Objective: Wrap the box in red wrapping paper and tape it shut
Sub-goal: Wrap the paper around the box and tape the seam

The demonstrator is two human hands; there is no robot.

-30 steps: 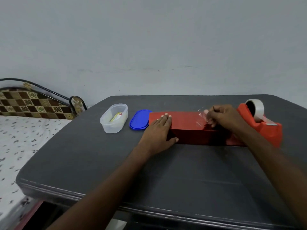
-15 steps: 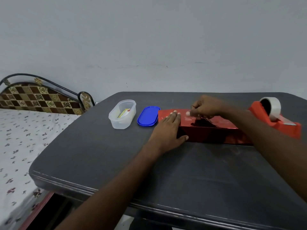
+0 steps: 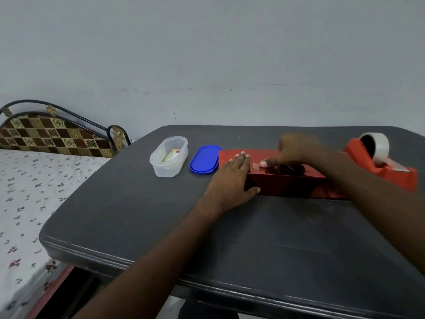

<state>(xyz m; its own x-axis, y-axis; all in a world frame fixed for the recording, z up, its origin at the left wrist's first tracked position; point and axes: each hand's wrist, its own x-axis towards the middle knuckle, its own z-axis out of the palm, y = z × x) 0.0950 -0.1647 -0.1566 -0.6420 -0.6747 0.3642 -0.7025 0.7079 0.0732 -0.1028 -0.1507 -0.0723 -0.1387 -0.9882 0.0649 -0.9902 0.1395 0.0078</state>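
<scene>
The box (image 3: 287,183), covered in shiny red wrapping paper, lies lengthwise on the dark table (image 3: 230,231). My left hand (image 3: 232,178) rests flat on the box's left end, fingers straight, thumb against the front face. My right hand (image 3: 296,150) reaches over the top of the box with curled fingers. It holds a short clear tape strip (image 3: 255,166) by its right end, fingertip pressed down on the paper. The strip lies across the top, just right of my left fingertips. The far side of the box is hidden behind my right hand.
An orange tape dispenser (image 3: 386,176) with a clear tape roll (image 3: 377,146) stands right of the box. A blue lid (image 3: 204,158) and an open clear plastic container (image 3: 169,157) sit to the left. A bed (image 3: 27,192) adjoins the table's left edge.
My right hand carried the tape strip leftward from near the dispenser and lowered it onto the box top beside my left fingers. My left hand stayed on the box.
</scene>
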